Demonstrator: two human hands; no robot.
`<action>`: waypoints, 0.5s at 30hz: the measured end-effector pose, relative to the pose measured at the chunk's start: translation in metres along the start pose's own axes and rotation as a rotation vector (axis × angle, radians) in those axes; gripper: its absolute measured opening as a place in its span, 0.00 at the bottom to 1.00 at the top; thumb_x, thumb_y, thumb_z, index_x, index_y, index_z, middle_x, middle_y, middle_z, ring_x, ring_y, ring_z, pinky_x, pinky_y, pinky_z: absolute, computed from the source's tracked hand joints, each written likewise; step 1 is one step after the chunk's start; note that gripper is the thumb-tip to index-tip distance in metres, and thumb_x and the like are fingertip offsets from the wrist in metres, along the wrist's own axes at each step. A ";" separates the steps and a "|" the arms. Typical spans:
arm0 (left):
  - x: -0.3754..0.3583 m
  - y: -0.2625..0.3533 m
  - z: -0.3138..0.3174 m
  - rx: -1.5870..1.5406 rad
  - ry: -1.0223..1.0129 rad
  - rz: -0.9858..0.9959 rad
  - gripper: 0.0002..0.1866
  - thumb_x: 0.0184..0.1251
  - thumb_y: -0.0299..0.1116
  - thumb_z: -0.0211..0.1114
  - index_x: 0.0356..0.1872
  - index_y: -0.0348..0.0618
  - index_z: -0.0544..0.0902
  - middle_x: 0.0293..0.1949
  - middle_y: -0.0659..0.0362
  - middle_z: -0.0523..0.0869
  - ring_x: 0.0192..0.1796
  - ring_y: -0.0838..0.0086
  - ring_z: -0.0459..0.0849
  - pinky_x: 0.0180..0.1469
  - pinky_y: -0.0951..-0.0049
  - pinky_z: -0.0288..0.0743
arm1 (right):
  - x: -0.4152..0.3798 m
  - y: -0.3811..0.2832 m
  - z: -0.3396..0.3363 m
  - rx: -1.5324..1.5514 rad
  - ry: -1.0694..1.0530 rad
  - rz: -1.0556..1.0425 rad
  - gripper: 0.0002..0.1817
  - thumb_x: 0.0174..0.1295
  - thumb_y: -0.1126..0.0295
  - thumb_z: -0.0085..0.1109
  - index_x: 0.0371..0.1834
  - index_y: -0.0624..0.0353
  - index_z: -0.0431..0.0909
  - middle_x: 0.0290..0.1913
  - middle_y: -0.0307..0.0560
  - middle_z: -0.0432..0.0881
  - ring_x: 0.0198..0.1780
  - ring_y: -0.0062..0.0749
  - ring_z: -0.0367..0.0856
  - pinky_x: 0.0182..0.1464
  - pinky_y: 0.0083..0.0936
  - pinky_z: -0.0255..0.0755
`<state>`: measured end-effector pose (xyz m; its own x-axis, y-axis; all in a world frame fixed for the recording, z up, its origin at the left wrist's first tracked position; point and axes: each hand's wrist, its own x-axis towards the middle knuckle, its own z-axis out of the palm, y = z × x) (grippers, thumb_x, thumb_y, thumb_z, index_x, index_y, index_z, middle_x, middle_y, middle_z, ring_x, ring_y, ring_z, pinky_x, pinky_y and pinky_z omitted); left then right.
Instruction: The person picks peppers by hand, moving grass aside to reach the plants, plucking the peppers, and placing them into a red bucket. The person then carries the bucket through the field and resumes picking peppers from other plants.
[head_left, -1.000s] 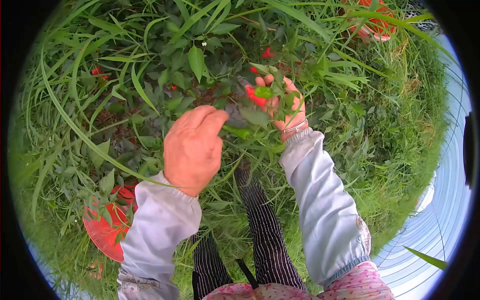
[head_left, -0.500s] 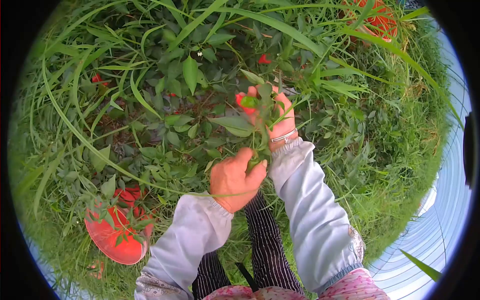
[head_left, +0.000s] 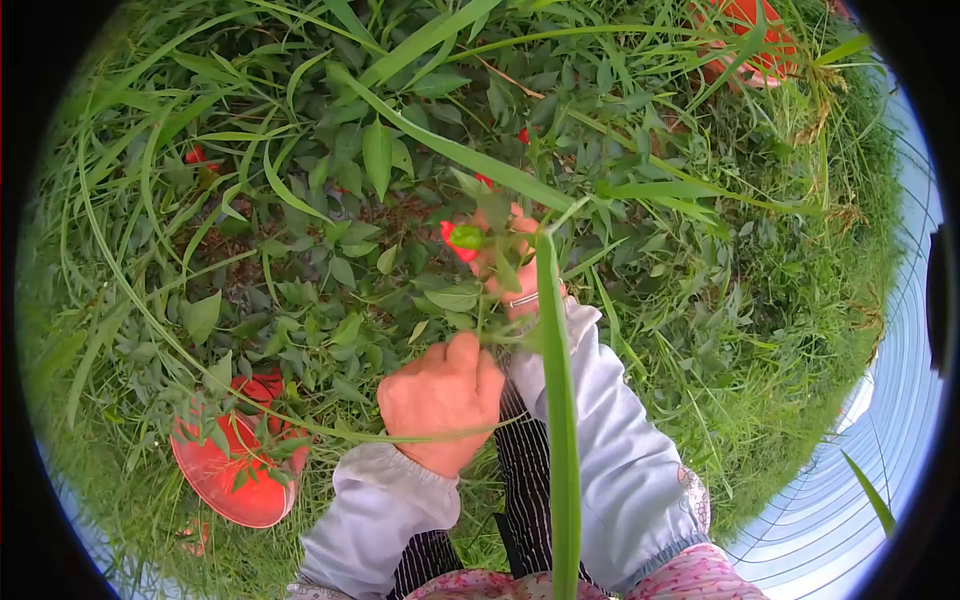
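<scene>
My left hand (head_left: 440,405) is closed, knuckles up, just above my striped trousers. A thin green plant stem (head_left: 480,322) runs into its fingers. Farther forward, my right hand (head_left: 518,268), with a bracelet at the wrist, is curled around a red pepper (head_left: 459,253) with a green cap. Leaves partly hide its fingers, and a long grass blade (head_left: 556,400) crosses in front of that forearm. More red peppers (head_left: 197,156) show among the dark green leaves of the pepper plants.
A red bucket (head_left: 230,470) stands at the lower left, partly covered by leaves. Another red container (head_left: 755,40) is at the upper right. Tall grass (head_left: 150,230) hangs over the plants. Pale blue ridged sheeting (head_left: 830,520) borders the right side.
Both hands have moved left and toward my body, the right one carrying the red pepper along. A long grass blade has come in front of my right forearm.
</scene>
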<state>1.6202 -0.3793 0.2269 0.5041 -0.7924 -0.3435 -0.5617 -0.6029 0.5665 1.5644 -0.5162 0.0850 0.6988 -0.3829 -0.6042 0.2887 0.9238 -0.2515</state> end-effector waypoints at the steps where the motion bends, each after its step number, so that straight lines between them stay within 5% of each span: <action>1: -0.006 0.002 -0.004 0.004 -0.018 0.042 0.07 0.53 0.27 0.60 0.34 0.39 0.79 0.21 0.50 0.78 0.20 0.58 0.78 0.22 0.62 0.72 | 0.002 0.003 0.002 0.023 0.103 -0.033 0.18 0.58 0.56 0.59 0.48 0.54 0.77 0.35 0.37 0.82 0.35 0.28 0.79 0.36 0.27 0.76; 3: -0.018 0.010 -0.014 0.010 -0.061 0.131 0.08 0.53 0.27 0.60 0.35 0.39 0.79 0.23 0.48 0.78 0.19 0.57 0.78 0.22 0.62 0.72 | 0.007 0.002 0.006 0.178 0.000 -0.062 0.15 0.61 0.63 0.51 0.46 0.61 0.74 0.32 0.47 0.81 0.35 0.35 0.79 0.35 0.36 0.79; 4: -0.019 0.004 -0.016 -0.077 0.006 0.128 0.08 0.54 0.26 0.59 0.36 0.38 0.80 0.25 0.53 0.80 0.21 0.64 0.78 0.23 0.69 0.73 | 0.011 -0.007 -0.007 0.258 -0.110 0.039 0.14 0.62 0.63 0.51 0.45 0.61 0.74 0.32 0.47 0.81 0.35 0.34 0.79 0.34 0.35 0.78; 6: 0.001 -0.020 -0.014 -0.695 0.078 -0.180 0.06 0.58 0.27 0.58 0.35 0.41 0.79 0.24 0.60 0.79 0.21 0.74 0.75 0.23 0.75 0.70 | 0.007 -0.024 -0.009 0.301 -0.275 0.191 0.14 0.62 0.65 0.51 0.47 0.61 0.72 0.31 0.42 0.79 0.30 0.27 0.77 0.33 0.26 0.78; 9: 0.049 -0.051 -0.005 -1.252 0.274 -0.368 0.07 0.62 0.26 0.59 0.40 0.40 0.79 0.27 0.67 0.78 0.26 0.82 0.73 0.28 0.81 0.68 | -0.003 -0.028 0.017 0.280 0.186 0.073 0.13 0.60 0.58 0.54 0.39 0.56 0.73 0.25 0.30 0.74 0.25 0.24 0.75 0.23 0.21 0.67; 12: 0.080 -0.052 0.026 -1.335 0.157 -0.441 0.07 0.63 0.29 0.62 0.40 0.42 0.79 0.27 0.66 0.79 0.25 0.83 0.72 0.25 0.80 0.67 | 0.006 -0.026 -0.020 0.323 -0.201 0.162 0.15 0.62 0.57 0.51 0.44 0.55 0.72 0.30 0.34 0.78 0.30 0.27 0.77 0.24 0.21 0.69; 14: 0.089 -0.044 0.051 -1.312 0.003 -0.483 0.09 0.62 0.34 0.65 0.40 0.43 0.79 0.28 0.67 0.79 0.24 0.84 0.72 0.22 0.81 0.65 | 0.007 -0.020 -0.026 0.074 -0.143 0.101 0.16 0.63 0.56 0.51 0.45 0.56 0.72 0.35 0.38 0.78 0.37 0.30 0.78 0.27 0.25 0.72; 15: 0.092 -0.039 0.055 -1.238 -0.065 -0.525 0.10 0.61 0.34 0.65 0.41 0.43 0.78 0.28 0.67 0.79 0.24 0.84 0.73 0.20 0.82 0.65 | 0.005 -0.016 -0.023 0.118 -0.160 0.082 0.16 0.63 0.59 0.50 0.46 0.59 0.72 0.38 0.42 0.78 0.39 0.33 0.78 0.36 0.29 0.72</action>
<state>1.6524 -0.4335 0.1319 0.4235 -0.5192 -0.7424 0.6619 -0.3822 0.6449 1.5481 -0.5333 0.0690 0.8155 -0.3098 -0.4889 0.2945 0.9493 -0.1103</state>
